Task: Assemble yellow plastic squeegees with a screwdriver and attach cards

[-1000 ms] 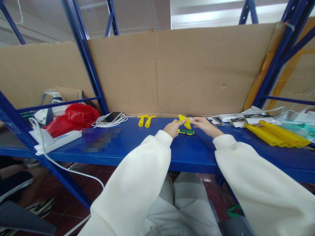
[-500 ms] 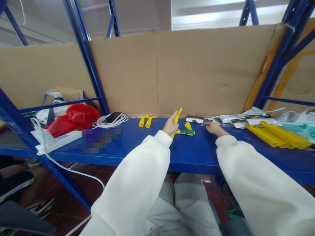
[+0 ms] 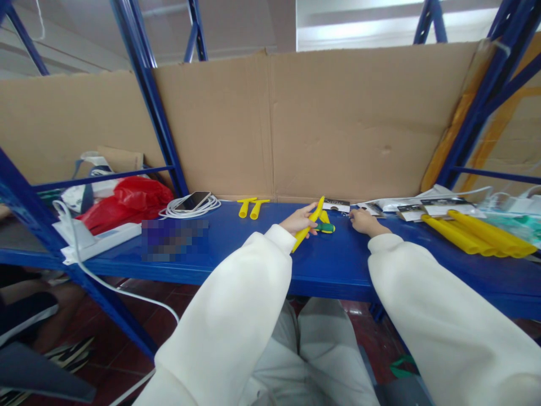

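Grasping a yellow piece [image 3: 301, 237], left hand [image 3: 299, 220] partly hiding a green handle [image 3: 326, 228], right hand [image 3: 363, 220] curled, contents unclear

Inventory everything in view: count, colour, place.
Table: one, blue, centre.
T-shaped pieces: two, yellow, rear, left of centre.
Long piece: one, yellow, in left hand.
Small piece: one, yellow, beside long piece.
Tool handle: one, green and yellow, near left hand.
Tubes: several, yellow, right.
Packets: several, black and white, rear right.
Coiled cable: one, white, rear left.
Phone: one, dark, on coiled cable.
Power strip: one, white, left.
Blurred patch: one, bluish, left.
Bag: one, red, far left.
Cardboard: several panels, brown, behind table.
Posts: several, blue, both sides.
Left hand: one, centre.
Right hand: one, right of centre.
Sleeves: two, white, foreground.
Trousers: one pair, grey, below table.
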Demonstrator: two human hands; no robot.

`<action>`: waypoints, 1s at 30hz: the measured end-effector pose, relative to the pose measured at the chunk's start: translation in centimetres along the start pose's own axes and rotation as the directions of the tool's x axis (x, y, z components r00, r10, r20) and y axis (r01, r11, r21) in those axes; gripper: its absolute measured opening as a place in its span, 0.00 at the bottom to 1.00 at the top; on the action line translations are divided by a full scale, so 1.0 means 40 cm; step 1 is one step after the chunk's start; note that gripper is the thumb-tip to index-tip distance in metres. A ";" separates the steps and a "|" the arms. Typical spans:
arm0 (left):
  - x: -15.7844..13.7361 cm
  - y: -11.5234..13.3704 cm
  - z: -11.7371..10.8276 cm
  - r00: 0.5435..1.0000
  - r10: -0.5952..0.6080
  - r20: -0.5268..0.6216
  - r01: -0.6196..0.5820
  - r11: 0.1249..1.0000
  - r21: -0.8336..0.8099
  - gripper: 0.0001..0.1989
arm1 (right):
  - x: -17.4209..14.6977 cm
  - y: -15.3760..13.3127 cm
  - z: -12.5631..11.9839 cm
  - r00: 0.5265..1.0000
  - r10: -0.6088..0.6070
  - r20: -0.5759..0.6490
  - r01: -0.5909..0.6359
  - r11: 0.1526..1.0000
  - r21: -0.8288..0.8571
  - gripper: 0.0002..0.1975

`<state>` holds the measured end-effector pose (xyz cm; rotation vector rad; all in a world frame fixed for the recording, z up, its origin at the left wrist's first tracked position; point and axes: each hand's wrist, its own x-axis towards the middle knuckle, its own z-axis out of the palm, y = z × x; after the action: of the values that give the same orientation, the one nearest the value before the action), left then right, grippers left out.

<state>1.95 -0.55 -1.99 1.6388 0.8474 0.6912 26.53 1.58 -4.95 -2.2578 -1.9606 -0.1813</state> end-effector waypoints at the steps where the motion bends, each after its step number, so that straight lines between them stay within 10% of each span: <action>1: 0.000 -0.001 0.000 1.000 -0.008 0.008 0.008 1.000 0.007 0.49 | -0.001 -0.001 -0.001 1.000 -0.005 -0.004 0.005 1.000 -0.003 0.20; 30: 0.017 -0.019 -0.024 0.996 -0.048 0.079 0.060 0.986 -0.154 0.49 | 0.020 -0.007 0.012 0.998 -0.040 -0.052 0.047 0.989 0.142 0.07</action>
<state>1.46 0.65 -2.53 1.4868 0.7613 0.6384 26.34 2.50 -5.25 -2.1027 -1.9332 -0.0958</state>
